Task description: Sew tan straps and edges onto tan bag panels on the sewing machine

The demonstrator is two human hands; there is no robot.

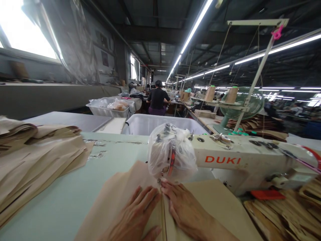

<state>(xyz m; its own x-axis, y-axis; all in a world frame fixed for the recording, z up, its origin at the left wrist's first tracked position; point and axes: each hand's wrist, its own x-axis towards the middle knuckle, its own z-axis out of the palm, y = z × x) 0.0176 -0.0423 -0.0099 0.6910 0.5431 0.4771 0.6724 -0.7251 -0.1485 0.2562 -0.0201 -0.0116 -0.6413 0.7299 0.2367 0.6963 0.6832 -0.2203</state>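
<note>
Fabric pieces [42,164], beige and layered, are piled at the left of the pale green surface [100,167]. Behind them, a white bin [102,112] is filled with plastic-wrapped items. Farther right, the left hand [140,207] is laid open, palm down, on the beige cloth [120,184], which is spread across the surface below the sewing machine [223,169]. Farther back, a person in a black top [158,95] is seen from behind. The machine's head is covered by a clear plastic bag [184,160]. By the right hand [185,206] the cloth is pressed down near the needle area; whether any is pinched cannot be told. Two thread cones [210,93] are held on a stand [259,72] beside a green fan [255,108]. At the far right, more beige pieces [288,212] are heaped beside a red object [268,194]
</note>
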